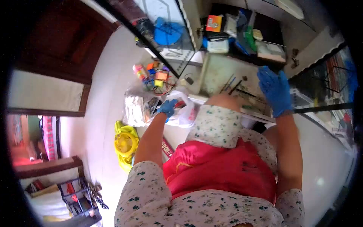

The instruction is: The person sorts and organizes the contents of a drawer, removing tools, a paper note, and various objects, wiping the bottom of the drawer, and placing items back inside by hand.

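Note:
My left hand (167,108), in a blue glove, is at the mouth of a white plastic bag (186,115). Its fingers are bent together, and whatever they hold is too small to make out. A dark red item (180,103) shows inside the bag beside the fingertips. My right hand (275,90), also blue-gloved, is held flat with fingers stretched over the right side of an open drawer (217,70), with nothing in it. Several thin pens or sticks (230,84) and small dark bits lie in the drawer.
Left of the bag are a clear bag of papers (135,109), colourful small blocks (161,76) and a yellow fan (126,143). Above the drawer, a dark shelf (270,34) holds packets and a green-handled tool (249,37). Glass doors (321,85) stand open either side.

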A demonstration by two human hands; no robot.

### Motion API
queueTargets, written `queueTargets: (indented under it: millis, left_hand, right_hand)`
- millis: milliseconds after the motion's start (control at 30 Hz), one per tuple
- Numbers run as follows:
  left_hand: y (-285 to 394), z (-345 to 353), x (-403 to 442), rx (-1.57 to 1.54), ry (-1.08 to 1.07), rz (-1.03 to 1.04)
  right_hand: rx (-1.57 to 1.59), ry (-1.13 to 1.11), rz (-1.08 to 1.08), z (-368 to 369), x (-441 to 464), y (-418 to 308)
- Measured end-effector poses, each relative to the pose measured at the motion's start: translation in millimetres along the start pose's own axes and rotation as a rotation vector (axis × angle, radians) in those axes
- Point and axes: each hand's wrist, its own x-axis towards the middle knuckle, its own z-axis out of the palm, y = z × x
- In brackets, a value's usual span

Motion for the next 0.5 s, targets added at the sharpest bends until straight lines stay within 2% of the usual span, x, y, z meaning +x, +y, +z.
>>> queueTargets:
  millis: [33,100,233,300,333,367,433,467,500]
  left_hand:
    - [3.5,-2.8,-6.7,0.193,0.102,0.045]
    - [45.0,-39.6,-23.7,0.282,-0.085,-0.072]
    - [61.3,-30.5,-18.5,0.162,0.019,-0.068]
    - [78.0,-36.1,-24.3,0.116,0.386,0.382]
    - [103.9,-43.0,-31.0,0.100,0.540,0.519]
    - [116.2,-41.7,-27.2,0.101,0.532,0.524]
    - [145.4,-46.9,-13.1,-0.293,0.424,0.550]
    - [163.3,-54.3,-6.1,-0.127,0.520,0.672]
    - [178.3,-57.3,4.3,-0.125,0.506,0.677]
  right_hand:
    - [-0.006,0.017,-0.017,1.3,-0.9,-2.6]
    - [-0.041,0.097,-0.022,3.5,-2.2,-5.1]
    - [0.013,0.138,-0.024,-4.8,-3.7,-14.7]
    - [0.038,0.107,-0.031,-1.2,-4.5,-21.9]
    - [0.030,0.105,-0.044,0.4,-5.8,-24.5]
    - [0.022,0.101,-0.054,0.8,-6.5,-26.9]
    - [0.070,0.063,-0.060,-2.7,-6.5,-31.1]
    - [0.115,0.018,-0.066,-4.7,-6.1,-33.1]
    - [0.122,0.030,-0.068,-6.0,-5.0,-35.0]
